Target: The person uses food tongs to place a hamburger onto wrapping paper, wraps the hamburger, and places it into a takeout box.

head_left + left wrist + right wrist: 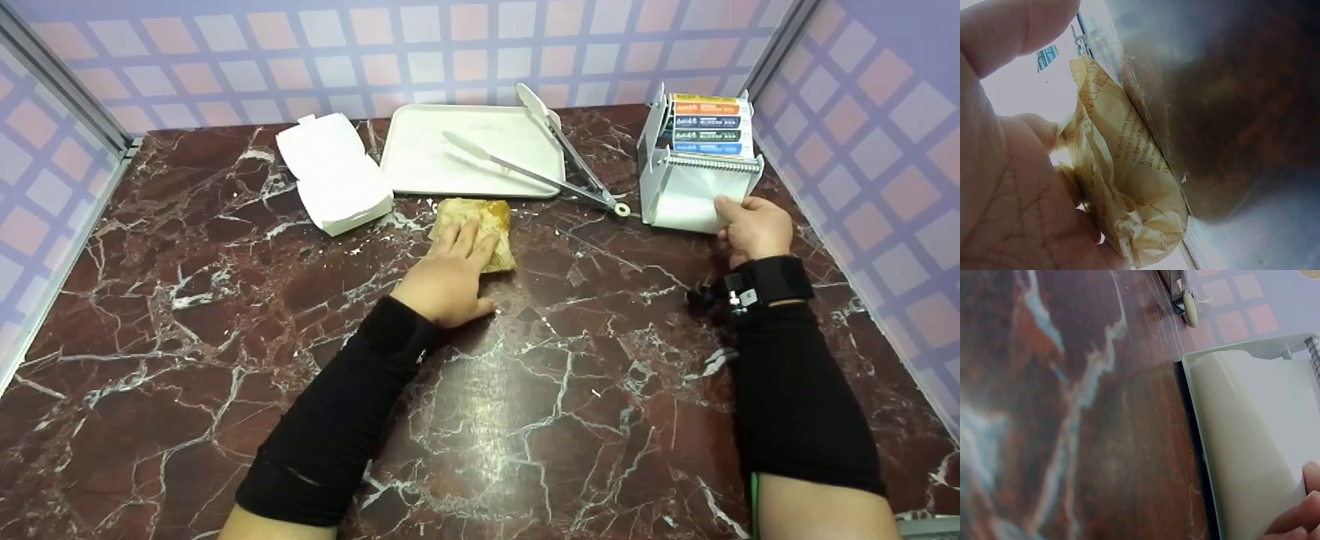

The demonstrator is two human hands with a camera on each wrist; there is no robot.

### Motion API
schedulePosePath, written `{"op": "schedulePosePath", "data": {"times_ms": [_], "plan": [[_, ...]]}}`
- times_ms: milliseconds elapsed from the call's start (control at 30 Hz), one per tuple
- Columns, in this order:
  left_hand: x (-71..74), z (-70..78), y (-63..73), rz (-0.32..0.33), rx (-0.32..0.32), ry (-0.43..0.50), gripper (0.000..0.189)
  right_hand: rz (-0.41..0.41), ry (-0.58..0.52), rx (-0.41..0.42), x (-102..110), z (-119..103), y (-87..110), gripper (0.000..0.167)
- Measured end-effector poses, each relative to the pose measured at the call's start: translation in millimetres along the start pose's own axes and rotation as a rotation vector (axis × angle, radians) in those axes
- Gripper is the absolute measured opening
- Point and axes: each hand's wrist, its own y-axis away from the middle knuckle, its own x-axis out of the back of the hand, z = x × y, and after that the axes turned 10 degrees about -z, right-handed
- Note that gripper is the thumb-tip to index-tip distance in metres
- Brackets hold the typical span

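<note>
One paper-wrapped package [491, 214], lying mid-desk [600, 375] just nearer than the tray [420, 150], is bearing one left hand [448, 274], whose grip is resting flat with fingers straight, presumably steadying it. One right hand [757, 229] is pinching one white sheet [686, 214] by its edge at one dispenser [649, 184], presumably controlling the loose end, while several coloured labels [709, 124], exact total unclear, are sitting above. Behind, one tray is supporting the ends of one pair of tongs [551, 181], presumably keeping them off the desk, and one open white box [337, 176] is lying alongside.
</note>
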Motion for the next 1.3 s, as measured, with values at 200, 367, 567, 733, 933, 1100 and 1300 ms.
{"op": "schedulePosePath", "data": {"times_ms": [200, 367, 567, 733, 933, 1100, 1300], "plan": [[0.1, 0.1, -0.1, -0.003, -0.003, 0.000, 0.104, -0.001, 0.010, -0.012, 0.0, -0.3, -1.1, 0.022], [0.6, 0.3, 0.3, -0.007, -0.001, 0.001, 0.104, 0.003, 0.010, -0.011, -0.2, 0.0, -2.1, 0.022], [1.3, 0.7, 1.0, -0.006, 0.004, 0.014, 0.104, 0.005, 0.001, -0.016, -1.0, 1.3, -2.8, 0.022], [1.4, 0.9, 1.3, -0.004, 0.006, 0.018, 0.104, 0.005, 0.000, -0.025, -1.9, 1.7, -2.9, 0.021], [1.0, 1.1, 1.1, -0.003, 0.006, 0.016, 0.103, 0.013, -0.023, -0.029, -2.8, 1.8, -3.3, 0.022], [1.1, 0.9, 0.7, -0.004, 0.006, 0.004, 0.103, 0.016, 0.013, -0.041, -2.3, 2.6, -3.1, 0.024], [1.8, 1.3, 0.6, -0.011, 0.007, -0.006, 0.104, 0.020, -0.008, -0.036, -4.0, 2.9, -2.5, 0.025]]}}
